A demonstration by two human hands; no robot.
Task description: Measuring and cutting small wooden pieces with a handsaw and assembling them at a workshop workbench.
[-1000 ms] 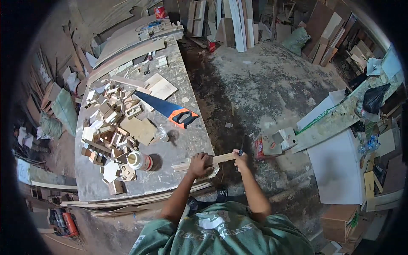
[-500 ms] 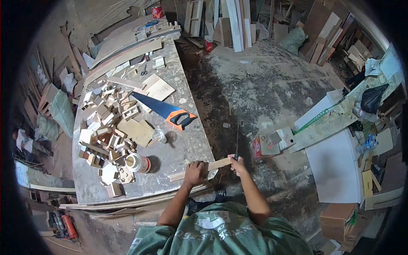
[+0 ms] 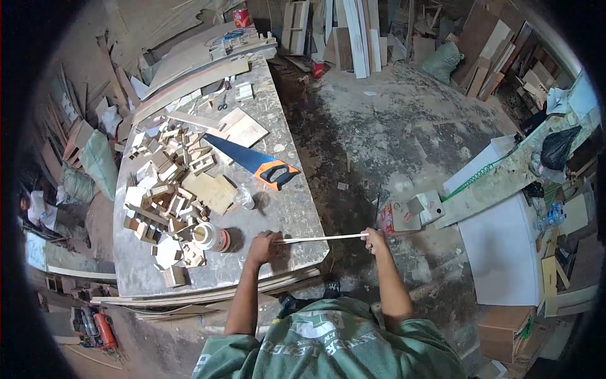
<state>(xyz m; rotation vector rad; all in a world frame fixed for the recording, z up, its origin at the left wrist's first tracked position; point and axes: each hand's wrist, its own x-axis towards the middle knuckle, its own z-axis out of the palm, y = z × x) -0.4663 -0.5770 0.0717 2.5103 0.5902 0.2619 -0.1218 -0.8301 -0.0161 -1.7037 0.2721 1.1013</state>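
A narrow strip of pale wood [image 3: 322, 238] spans the gap between my hands, edge up, reaching past the workbench's right edge. My left hand [image 3: 264, 247] is closed round its left end, just above the bench top. Out over the floor, my right hand [image 3: 376, 242] is closed on the other end. A thin dark blade-like shape shows faintly above my right hand; its handle is hidden. On the workbench [image 3: 284, 208], left of my hands, stand an open white tub [image 3: 211, 237] and a clear plastic cup [image 3: 245, 199]. A handsaw [image 3: 252, 161] with an orange and black handle lies farther back.
Several small wooden blocks [image 3: 161, 183] are heaped on the bench's left, near scissors [image 3: 222, 102] and flat boards [image 3: 243, 128]. Right of me, a red and white box [image 3: 394, 218] and a large white panel [image 3: 499, 252] stand by a cluttered side bench.
The wooden strip has been lifted and turned from its flat side onto its edge. My right hand has moved right, and my left hand slightly left. The view has shifted a little.
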